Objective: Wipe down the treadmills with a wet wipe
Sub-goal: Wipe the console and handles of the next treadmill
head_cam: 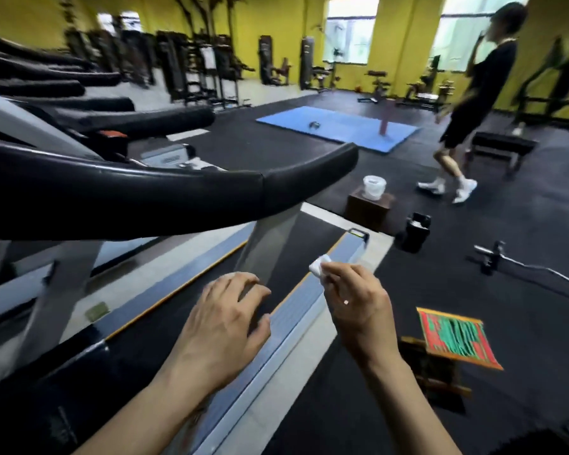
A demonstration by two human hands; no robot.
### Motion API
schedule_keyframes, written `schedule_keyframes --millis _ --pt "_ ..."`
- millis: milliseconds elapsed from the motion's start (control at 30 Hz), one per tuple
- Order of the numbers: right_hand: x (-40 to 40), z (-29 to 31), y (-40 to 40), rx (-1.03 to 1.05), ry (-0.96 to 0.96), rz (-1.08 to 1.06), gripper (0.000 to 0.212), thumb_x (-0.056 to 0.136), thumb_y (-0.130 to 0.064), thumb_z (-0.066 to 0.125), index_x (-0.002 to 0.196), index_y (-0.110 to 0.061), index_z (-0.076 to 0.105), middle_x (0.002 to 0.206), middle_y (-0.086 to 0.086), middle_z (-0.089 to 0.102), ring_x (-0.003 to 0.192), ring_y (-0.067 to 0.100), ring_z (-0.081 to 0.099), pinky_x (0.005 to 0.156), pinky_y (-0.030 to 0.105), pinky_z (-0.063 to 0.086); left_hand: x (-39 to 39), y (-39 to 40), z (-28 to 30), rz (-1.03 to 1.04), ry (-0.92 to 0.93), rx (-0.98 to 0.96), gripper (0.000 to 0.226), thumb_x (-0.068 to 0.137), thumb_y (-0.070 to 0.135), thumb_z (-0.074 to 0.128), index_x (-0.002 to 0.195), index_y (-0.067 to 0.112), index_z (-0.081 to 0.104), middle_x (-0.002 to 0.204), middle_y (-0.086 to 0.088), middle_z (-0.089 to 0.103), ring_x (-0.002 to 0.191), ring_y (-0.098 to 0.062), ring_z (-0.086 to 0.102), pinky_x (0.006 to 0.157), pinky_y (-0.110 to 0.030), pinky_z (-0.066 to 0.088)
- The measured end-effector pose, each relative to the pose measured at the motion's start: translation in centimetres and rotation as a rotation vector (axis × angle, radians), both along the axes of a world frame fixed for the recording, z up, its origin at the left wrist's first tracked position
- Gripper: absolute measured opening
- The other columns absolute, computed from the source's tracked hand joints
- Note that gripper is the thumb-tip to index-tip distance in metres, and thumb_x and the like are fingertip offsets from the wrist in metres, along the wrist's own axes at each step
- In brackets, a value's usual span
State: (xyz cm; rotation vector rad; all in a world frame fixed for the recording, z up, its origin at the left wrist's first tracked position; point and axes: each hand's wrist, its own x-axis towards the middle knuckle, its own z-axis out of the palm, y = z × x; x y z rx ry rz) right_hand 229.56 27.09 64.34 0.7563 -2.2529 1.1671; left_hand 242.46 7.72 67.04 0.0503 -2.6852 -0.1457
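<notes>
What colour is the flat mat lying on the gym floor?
Light blue mat, clearest in the head view.

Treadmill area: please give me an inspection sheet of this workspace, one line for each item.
Surface: treadmill side rail and black belt, below both hands.
Job's things: folded white wet wipe, pinched in the right hand; white wipes tub on a brown box.
Clutter: black bottle, barbell, red-green patterned mat on the floor.
Grippers: left hand holds nothing, fingers loosely curled above the rail; contact unclear.
Cables: nothing seen.
Surroundings: another person walking past; blue mat, weight machines, more treadmills.
</notes>
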Motion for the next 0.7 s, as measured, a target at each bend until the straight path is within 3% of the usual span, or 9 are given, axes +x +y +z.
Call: schedule_keyframes --millis 100,233,533,700 --pt "-4.6 1.3 -2.5 0.012 0.007 0.145 0.022 0.090 -0.014 0.071 0.106 -0.030 0.069 0.106 -0.014 0.066 0.094 0.013 0.063 0.081 0.037 0.052 -2.5 -0.6 1.2 0.099 0.016 -0.002 0.037 0.089 0.043 0.048 0.114 0.023 0.067 0.119 0.003 0.059 0.113 -0.019 0.056 0.097 -0.036 0.047" --pt "-10.4 2.7 -6.3 0.029 0.016 0.276 0.034 0.084 -0.009 0.072 0.112 -0.028 0.070 0.111 -0.013 0.066 0.098 0.015 0.062 0.086 0.037 0.052 -6.2 -1.9 2.4 0.192 0.043 -0.024 0.035 0.090 0.041 0.050 0.115 0.023 0.067 0.118 0.005 0.058 0.111 -0.019 0.056 0.096 -0.032 0.039" --pt "-19.8 7.1 -13.3 -0.017 0.114 0.551 0.021 0.092 -0.023 0.062 0.111 -0.030 0.070 0.113 -0.012 0.069 0.101 0.015 0.067 0.086 0.038 0.054 -13.0 -4.0 6.4 0.407 0.170 -0.024 0.034 0.091 0.038 0.051 0.115 0.022 0.070 0.122 0.002 0.062 0.122 -0.021 0.055 0.108 -0.035 0.036" --pt "-22.5 10.0 -17.1 -0.005 0.099 0.695 0.024 0.091 -0.017 0.070 0.113 -0.026 0.072 0.112 -0.012 0.069 0.101 0.011 0.067 0.086 0.036 0.055 -13.0 -4.4 8.4 0.537 0.166 -0.079 0.035 0.091 0.038 0.052 0.116 0.021 0.070 0.122 0.002 0.061 0.122 -0.022 0.054 0.108 -0.036 0.036"
